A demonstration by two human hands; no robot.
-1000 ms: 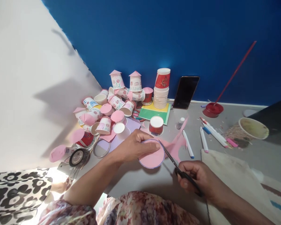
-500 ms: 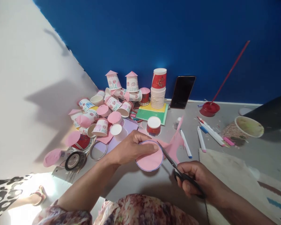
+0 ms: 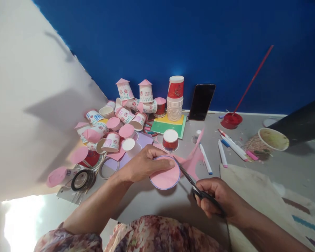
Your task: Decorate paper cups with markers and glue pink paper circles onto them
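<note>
Between thumb and fingers, my left hand (image 3: 144,164) pinches a pink paper circle (image 3: 165,176) outlined in blue. My right hand (image 3: 212,197) is wrapped round the black handles of a pair of scissors (image 3: 190,180). The blades look nearly closed and lie along the circle's upper right edge. A pink paper offcut (image 3: 194,161) trails out just behind the blades. Beyond the circle, a red and white paper cup (image 3: 170,141) stands upside down.
Decorated paper cups (image 3: 112,141) with pink tops lie piled at left. Behind are a cup stack (image 3: 174,108) and a leaning phone (image 3: 201,103). Markers (image 3: 206,159), a red dish (image 3: 231,120) with a stick and a cream cloth (image 3: 246,189) are at right. Black tape (image 3: 81,179) lies left.
The whole view has shifted slightly, so most things appear a little further left. The hands, circle and scissors keep nearly the same arrangement. A foot and patterned cloth at lower left are out of view.
</note>
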